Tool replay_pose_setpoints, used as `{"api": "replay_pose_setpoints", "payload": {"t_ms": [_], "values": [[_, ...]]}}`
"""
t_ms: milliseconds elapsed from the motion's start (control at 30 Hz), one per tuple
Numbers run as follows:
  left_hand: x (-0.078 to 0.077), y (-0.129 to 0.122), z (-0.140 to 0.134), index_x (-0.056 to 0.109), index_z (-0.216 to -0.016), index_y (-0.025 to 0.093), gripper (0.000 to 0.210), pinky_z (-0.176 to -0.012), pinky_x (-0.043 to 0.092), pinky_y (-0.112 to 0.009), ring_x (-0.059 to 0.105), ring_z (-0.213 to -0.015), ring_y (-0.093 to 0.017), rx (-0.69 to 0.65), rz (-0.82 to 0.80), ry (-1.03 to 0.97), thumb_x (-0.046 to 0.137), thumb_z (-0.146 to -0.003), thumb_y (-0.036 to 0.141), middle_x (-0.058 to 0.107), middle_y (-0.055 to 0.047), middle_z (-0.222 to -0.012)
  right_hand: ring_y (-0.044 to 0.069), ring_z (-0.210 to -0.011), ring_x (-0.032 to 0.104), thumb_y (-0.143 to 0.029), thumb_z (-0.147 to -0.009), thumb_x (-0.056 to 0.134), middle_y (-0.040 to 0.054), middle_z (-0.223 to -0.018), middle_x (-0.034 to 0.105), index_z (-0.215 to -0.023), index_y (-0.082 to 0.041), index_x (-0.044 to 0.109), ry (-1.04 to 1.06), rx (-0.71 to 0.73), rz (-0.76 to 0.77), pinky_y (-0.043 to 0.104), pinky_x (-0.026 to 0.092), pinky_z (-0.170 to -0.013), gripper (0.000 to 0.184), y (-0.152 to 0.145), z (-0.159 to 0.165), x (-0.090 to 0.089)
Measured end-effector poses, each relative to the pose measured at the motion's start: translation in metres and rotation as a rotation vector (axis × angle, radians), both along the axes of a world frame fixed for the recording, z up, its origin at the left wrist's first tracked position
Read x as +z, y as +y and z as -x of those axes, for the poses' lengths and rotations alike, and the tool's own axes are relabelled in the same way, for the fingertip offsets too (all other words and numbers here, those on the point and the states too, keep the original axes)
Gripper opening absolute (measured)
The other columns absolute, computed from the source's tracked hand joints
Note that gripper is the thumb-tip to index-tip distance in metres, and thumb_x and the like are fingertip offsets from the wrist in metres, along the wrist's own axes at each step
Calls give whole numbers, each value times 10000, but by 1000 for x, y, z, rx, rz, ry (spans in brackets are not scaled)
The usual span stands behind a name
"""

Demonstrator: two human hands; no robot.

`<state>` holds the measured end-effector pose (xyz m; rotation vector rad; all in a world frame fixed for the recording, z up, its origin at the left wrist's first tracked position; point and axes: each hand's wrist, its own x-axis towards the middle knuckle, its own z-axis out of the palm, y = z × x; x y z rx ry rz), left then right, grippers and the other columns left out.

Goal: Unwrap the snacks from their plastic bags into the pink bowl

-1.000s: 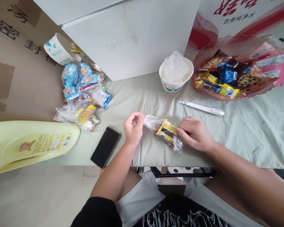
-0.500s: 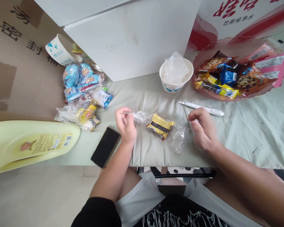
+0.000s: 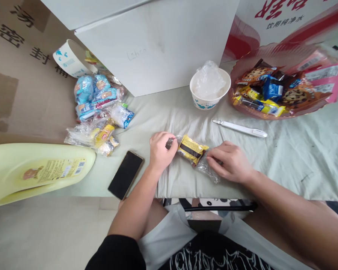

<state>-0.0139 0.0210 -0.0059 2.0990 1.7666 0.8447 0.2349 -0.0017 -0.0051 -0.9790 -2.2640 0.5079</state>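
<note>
A small snack in a yellow wrapper with a dark stripe (image 3: 190,149) lies on the cloth in front of me, inside a clear plastic bag (image 3: 207,170) that bunches out at both ends. My left hand (image 3: 162,150) pinches the bag's left end between thumb and fingers. At the other end, my right hand (image 3: 229,161) has its thumb and fingers closed on the crumpled plastic. Neither hand covers the yellow wrapper itself. A white-handled craft knife (image 3: 240,128) rests on the cloth beyond my right hand.
Behind stands a paper bowl (image 3: 204,103) holding clear plastic bags. A pink glass bowl (image 3: 259,114) of wrapped snacks is at the right. Left are a phone (image 3: 126,174), a pile of bagged snacks (image 3: 97,101), a tipped paper bowl (image 3: 66,62) and a pale green plastic object (image 3: 39,157). White boxes (image 3: 157,48) border the back.
Both hands have moved inward to the bag and closed on its two ends. Half a second ago they were held apart beside it. The yellow snack has barely shifted.
</note>
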Motion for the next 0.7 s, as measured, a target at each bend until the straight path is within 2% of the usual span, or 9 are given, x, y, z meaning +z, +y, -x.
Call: {"api": "replay_pose_setpoints", "payload": {"t_ms": [167, 367, 467, 567, 633, 700], "values": [[0, 0, 1, 603, -762, 221, 124, -804, 483, -350, 649, -802, -193, -18, -23, -52, 564, -877, 200, 715, -27, -807, 120, -509, 524, -207, -969, 500, -9, -579, 607, -750, -186, 629, -52, -87, -58, 312, 388, -664, 255, 0, -1, 0], [-2, 0, 2, 605, -772, 224, 114, -781, 471, -351, 646, -782, -197, -43, -106, -98, 573, -878, 196, 709, -21, -792, 137, -518, 538, -237, -968, 483, -3, -573, 621, -741, -207, 632, -67, -135, 17, 326, 393, -660, 273, 0, -1, 3], [1, -2, 1, 602, -791, 226, 116, -833, 460, -372, 662, -807, -201, -47, -219, -82, 562, -898, 207, 714, -26, -806, 136, -505, 536, -224, -954, 495, -12, -552, 609, -736, -209, 625, -33, -135, 23, 323, 400, -646, 255, 1, -1, 3], [2, -4, 0, 595, -799, 226, 123, -849, 437, -379, 662, -794, -197, -63, -339, -60, 550, -911, 202, 708, -22, -789, 127, -485, 529, -191, -941, 513, -26, -513, 573, -731, -204, 618, 2, -148, -41, 302, 412, -618, 234, 1, 0, 5], [0, -4, 0, 605, -817, 223, 121, -836, 431, -371, 662, -792, -194, -78, -303, -50, 545, -920, 203, 714, -23, -810, 124, -475, 524, -175, -935, 524, -29, -496, 552, -731, -195, 618, 9, -156, -65, 291, 419, -601, 226, 1, 0, 5], [-4, -3, 0, 640, -881, 216, 85, -847, 434, -372, 675, -848, -207, -73, -202, -31, 565, -919, 226, 737, -43, -893, 125, -475, 524, -177, -934, 526, -24, -495, 547, -725, -193, 620, 1, -157, -61, 288, 421, -592, 230, 1, 1, 6]]}}
